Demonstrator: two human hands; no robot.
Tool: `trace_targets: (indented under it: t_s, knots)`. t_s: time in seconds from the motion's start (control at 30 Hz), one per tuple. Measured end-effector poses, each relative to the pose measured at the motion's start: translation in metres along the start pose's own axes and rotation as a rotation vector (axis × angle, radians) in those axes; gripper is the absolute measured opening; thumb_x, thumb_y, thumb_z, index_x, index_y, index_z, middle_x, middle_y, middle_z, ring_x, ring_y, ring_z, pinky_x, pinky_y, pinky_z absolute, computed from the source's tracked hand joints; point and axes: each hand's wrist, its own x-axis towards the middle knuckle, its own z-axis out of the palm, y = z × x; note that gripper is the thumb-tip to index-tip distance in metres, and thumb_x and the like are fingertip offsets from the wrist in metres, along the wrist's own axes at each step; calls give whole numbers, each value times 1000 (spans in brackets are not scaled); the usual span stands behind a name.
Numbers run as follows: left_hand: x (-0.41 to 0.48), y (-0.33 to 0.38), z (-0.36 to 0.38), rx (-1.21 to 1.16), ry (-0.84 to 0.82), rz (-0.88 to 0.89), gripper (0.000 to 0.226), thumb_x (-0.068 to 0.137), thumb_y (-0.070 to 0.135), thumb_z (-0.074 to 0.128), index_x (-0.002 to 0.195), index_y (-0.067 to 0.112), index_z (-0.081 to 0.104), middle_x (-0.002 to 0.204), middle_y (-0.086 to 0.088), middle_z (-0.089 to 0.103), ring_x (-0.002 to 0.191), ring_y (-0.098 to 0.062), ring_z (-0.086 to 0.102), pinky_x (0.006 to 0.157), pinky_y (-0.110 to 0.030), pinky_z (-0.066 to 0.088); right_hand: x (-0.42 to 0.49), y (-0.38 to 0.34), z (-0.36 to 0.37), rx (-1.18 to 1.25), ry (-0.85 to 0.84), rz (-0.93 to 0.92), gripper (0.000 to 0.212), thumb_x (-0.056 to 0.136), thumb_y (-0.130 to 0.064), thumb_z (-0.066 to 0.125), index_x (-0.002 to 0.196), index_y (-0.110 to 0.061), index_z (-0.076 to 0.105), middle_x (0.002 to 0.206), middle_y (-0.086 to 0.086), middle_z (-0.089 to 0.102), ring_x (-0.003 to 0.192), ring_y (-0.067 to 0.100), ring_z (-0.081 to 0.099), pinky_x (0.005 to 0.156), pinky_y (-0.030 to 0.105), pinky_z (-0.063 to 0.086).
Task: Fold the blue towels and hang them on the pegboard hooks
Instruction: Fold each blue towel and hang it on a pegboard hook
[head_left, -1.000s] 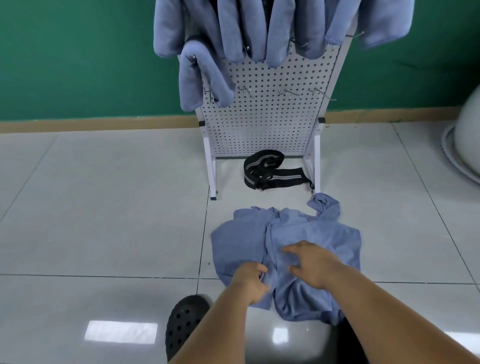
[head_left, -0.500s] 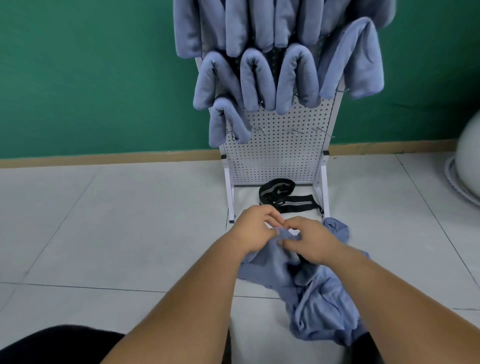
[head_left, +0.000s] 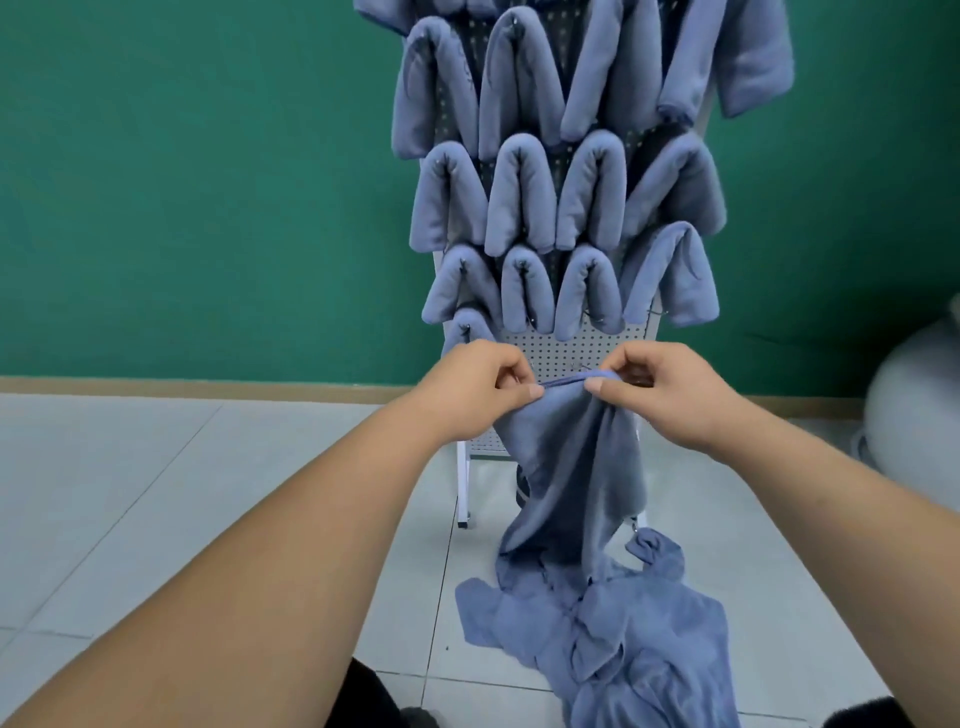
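Two-handed: pinches the top hem of the blue towel (head_left: 571, 478) with curled fingertips (head_left: 532, 391) at frame centre, left hand (head_left: 475, 395) and right hand (head_left: 670, 400) close together. Hangs limp, soft, light, trailing to the heap (head_left: 623, 639) at lower right. Probably best taken by corners.

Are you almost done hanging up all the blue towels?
Mostly. Many folded towels already hang in rows on the pegboard. The left hand and right hand pinch the top edge of one unfolded towel, held up. A crumpled pile on the tiles waits to be folded and hung.
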Motion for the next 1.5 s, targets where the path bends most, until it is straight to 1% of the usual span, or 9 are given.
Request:
trace_targets:
  t_s: [0.2, 0.4, 0.47, 0.63, 0.77, 0.93, 1.0, 1.13, 1.5]
  knots:
    - [-3, 21, 13, -424, 12, -47, 5, 99, 24, 73, 104, 23, 73, 70, 2, 60, 66, -15, 49, 62, -29, 43, -5, 16, -6, -259, 90, 105, 15, 89, -37, 81, 99, -32, 70, 97, -11, 74, 88, 10, 71, 90, 38, 58]
    - [10, 40, 27, -825, 38, -178, 10, 101, 9, 69, 108, 11, 76, 86, -8, 73, 85, -22, 70, 89, -42, 63, -2, -17, 10, -67, -149, 125, 41, 73, -37, 95, 97, -21, 66, 86, -3, 74, 75, 14, 69, 82, 40, 60]
    - [15, 47, 24, -915, 36, -185, 13, 99, 4, 69, 109, 8, 77, 95, -11, 77, 89, -23, 74, 87, -39, 63, 2, -18, 18, -94, -86, 137, 46, 75, -48, 91, 99, -25, 61, 92, -4, 74, 80, 15, 71, 80, 39, 60]
    - [22, 49, 20, -1100, 169, -236, 16, 99, -2, 67, 110, 5, 75, 105, -16, 77, 93, -22, 76, 86, -30, 64, 12, -9, 21, 93, 121, 181, 3, 101, -22, 67, 98, -21, 67, 85, 8, 78, 81, 27, 74, 87, 56, 61]
    - [18, 38, 17, -913, 247, -306, 23, 100, -5, 60, 112, 6, 76, 105, -15, 78, 85, -19, 76, 79, -28, 65, 12, -11, 10, 82, 194, 112, 8, 99, -27, 72, 93, -25, 76, 71, 0, 69, 65, 12, 55, 71, 45, 57]
    - [11, 30, 20, -93, 77, -105, 22, 93, 24, 72, 112, 35, 71, 113, 10, 67, 88, -13, 69, 81, -38, 60, 12, -18, 4, -12, 204, 47, 22, 98, -39, 72, 81, -27, 78, 61, -14, 56, 61, 6, 45, 63, 26, 40]
    - [13, 31, 23, -75, 100, -49, 20, 92, 42, 77, 110, 36, 70, 116, 12, 58, 88, -8, 67, 83, -33, 56, 12, -20, 4, -69, 180, 40, 23, 97, -39, 72, 78, -26, 78, 57, -13, 53, 57, 5, 42, 59, 24, 38]
    - [15, 31, 19, -239, 142, 15, 7, 94, 30, 78, 100, 29, 76, 93, 10, 75, 88, -6, 69, 83, -26, 56, 13, -18, 6, -142, 129, 50, 21, 96, -41, 73, 78, -31, 78, 53, -14, 52, 54, 4, 43, 55, 18, 34]
    - [19, 0, -1, 226, 144, -24, 11, 101, 31, 64, 90, 30, 65, 83, 16, 62, 79, -12, 60, 74, -38, 55, 10, 18, -18, -108, -64, 145, 23, 94, -44, 76, 85, -23, 77, 74, -2, 66, 68, 13, 50, 69, 32, 43]
